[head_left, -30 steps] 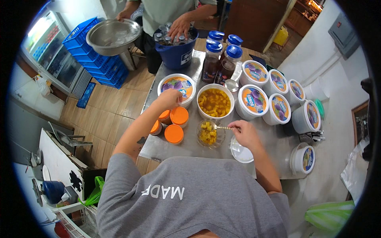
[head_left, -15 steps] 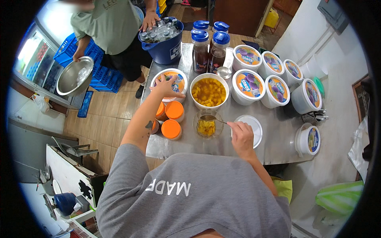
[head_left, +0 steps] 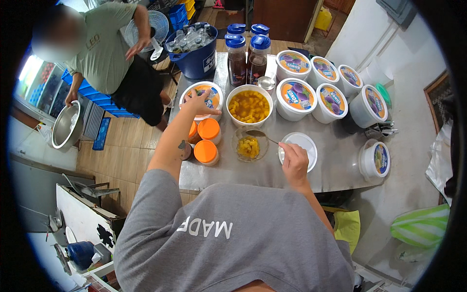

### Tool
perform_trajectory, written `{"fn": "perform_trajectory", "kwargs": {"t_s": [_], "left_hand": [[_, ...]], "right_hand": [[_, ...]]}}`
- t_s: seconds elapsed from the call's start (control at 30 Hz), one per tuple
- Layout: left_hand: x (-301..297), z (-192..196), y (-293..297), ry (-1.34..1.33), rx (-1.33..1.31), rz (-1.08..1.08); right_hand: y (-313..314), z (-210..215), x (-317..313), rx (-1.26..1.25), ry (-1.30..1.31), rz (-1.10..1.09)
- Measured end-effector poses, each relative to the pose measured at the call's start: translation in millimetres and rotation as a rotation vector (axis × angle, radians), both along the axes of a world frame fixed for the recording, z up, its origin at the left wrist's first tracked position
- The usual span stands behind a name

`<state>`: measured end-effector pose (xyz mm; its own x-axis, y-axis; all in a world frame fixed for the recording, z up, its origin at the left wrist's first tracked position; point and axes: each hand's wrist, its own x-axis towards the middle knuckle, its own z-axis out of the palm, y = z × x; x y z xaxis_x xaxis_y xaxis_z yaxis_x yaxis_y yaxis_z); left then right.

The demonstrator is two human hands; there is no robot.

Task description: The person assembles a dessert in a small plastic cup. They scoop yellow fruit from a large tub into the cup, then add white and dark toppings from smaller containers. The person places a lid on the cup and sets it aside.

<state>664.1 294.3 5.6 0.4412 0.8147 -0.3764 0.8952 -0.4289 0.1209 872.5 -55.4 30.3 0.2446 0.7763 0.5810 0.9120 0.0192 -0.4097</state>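
Observation:
My left hand (head_left: 200, 104) rests with spread fingers on the lid of a closed white tub (head_left: 217, 90) at the table's left. Between the fingers and thumb of my right hand (head_left: 295, 160) is the handle of a metal spoon (head_left: 269, 138). Its bowl end lies over a clear glass dish (head_left: 263, 152) holding yellow chunks (head_left: 248, 146). Just beyond the dish stands an open white tub (head_left: 229, 111) of yellow cubes in syrup (head_left: 249, 106). A round white lid (head_left: 310, 144) lies flat beside my right hand.
Orange-lidded jars (head_left: 206, 152) crowd below my left forearm. Blue-lidded pitchers (head_left: 237, 63) and a blue bucket (head_left: 194, 65) of bottles stand at the back. Several closed tubs (head_left: 296, 100) fill the right side. A co-worker (head_left: 114, 53) stands at far left holding a metal bowl (head_left: 63, 130).
The co-worker has taken a hand off the bottle bucket and swung the metal bowl leftward and lower. My view has shifted slightly; both my hands keep nearly the same places.

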Motion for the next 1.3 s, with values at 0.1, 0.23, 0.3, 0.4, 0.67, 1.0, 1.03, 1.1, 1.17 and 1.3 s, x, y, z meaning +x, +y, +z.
{"fn": "perform_trajectory", "kwargs": {"t_s": [0.1,0.23,0.3,0.4,0.67,1.0,1.03,1.1,1.17,1.3], "left_hand": [[-5.7,-0.8,-0.5,-0.005,0.002,0.004],[-6.1,10.3,-17.1,-0.232,0.234,0.024],[-9.2,33.0,-39.8,-0.504,0.297,-0.039],[-15.9,68.2,-105.8,-0.783,0.286,-0.06],[-3.9,57.2,-250.0,-0.891,-0.999,0.133],[37.6,-3.8,-270.1,-1.136,-1.132,0.393],[35.2,6.2,-271.7,-1.124,-1.09,0.406],[25.3,13.7,-268.9,-1.087,-1.04,0.407],[16.0,25.8,-265.9,-1.04,-1.058,0.371],[-2.6,44.2,-262.7,-0.994,-1.0,0.33]], "right_hand": [[-2.8,8.5,-5.2,0.062,0.052,0.0],[-1.4,-19.9,-0.1,0.006,0.094,0.038],[-2.5,-14.6,-2.1,0.043,0.138,0.01],[-3.0,-3.4,-7.1,0.096,0.168,-0.004],[4.4,-10.3,-6.4,-0.176,0.656,0.054],[-13.0,-31.8,-44.0,-0.238,1.275,0.191],[-16.2,-45.5,-17.9,-0.295,1.128,0.111],[-22.4,-68.5,40.3,-0.367,0.791,-0.156],[-44.8,-112.2,106.1,-0.365,0.318,-0.516],[-57.7,-135.0,152.2,-0.734,0.338,-0.682]]}}
